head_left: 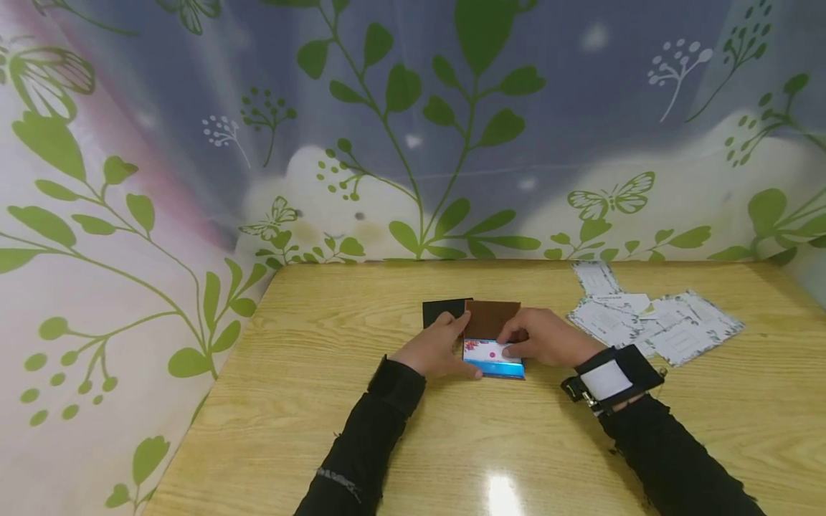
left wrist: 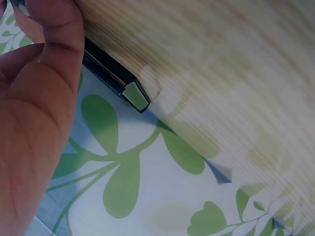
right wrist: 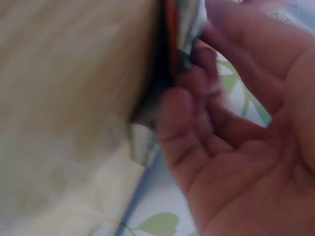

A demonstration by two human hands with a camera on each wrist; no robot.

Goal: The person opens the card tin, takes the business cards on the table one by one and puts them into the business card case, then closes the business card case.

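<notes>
An open card holder (head_left: 492, 315) with a brown inside lid lies on the table in the head view. In its shiny blue lower part sits a white card (head_left: 479, 350) with a floral corner. My left hand (head_left: 434, 349) holds the holder along its left side, thumb at the front edge. With bent fingers and thumb, my right hand (head_left: 547, 339) pinches the card's right part. Beyond the left fingers lies a black case (head_left: 434, 310), partly hidden. The left wrist view shows a black case (left wrist: 109, 70) with a shiny end beside the fingers.
Several white cards with leafy borders (head_left: 684, 333) lie spread on the wooden table (head_left: 310, 315) to the right of my right hand. A curtain (head_left: 400, 165) printed with leaves and butterflies hangs behind the table and along its left side.
</notes>
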